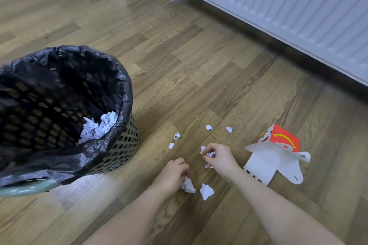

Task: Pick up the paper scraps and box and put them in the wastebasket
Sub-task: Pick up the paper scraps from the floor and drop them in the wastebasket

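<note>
Both hands grip scraps: left hand (172,173) is nearer the wastebasket (127,141) at frame left; right hand (218,157) nearer the box (276,155).

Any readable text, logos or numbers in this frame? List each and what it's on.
No legible words or numbers anywhere.
Box: yellow curved double-headed arrow on the red face, a sign and not text; the cartoon print on its side is too blurred to read.
Box's white flap: dark marks, unreadable.
Paper scraps: specks of print, too small to read.
</note>
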